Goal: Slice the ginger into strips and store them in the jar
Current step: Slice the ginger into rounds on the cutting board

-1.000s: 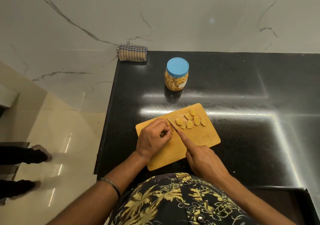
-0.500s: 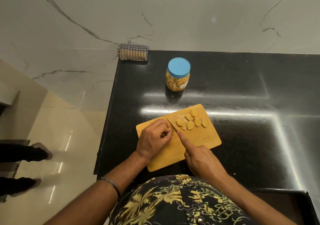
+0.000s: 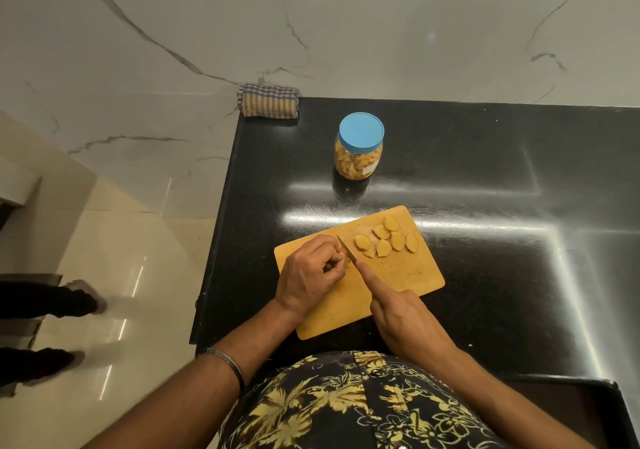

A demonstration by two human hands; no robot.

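Note:
A wooden cutting board [image 3: 408, 272] lies on the black counter. Several flat ginger slices [image 3: 384, 240] sit at its far right part. My left hand [image 3: 311, 275] curls over a small ginger piece at the board's left end; the piece is mostly hidden under the fingers. My right hand [image 3: 405, 313] grips a knife [image 3: 346, 249], forefinger stretched along the blade's back, and the blade lies right beside my left fingertips. Behind the board stands a clear jar with a blue lid [image 3: 360, 143], closed, with yellow pieces inside.
A folded striped cloth [image 3: 270, 100] lies at the counter's [image 3: 502, 171] far left corner. The counter's left edge drops to a tiled floor, where another person's feet [image 3: 79, 299] stand. A marble wall rises behind. A dark recess sits at bottom right.
Both hands and the knife stay in nearly the same place; the blade has shifted only slightly at my left fingertips. The slices and jar have not moved.

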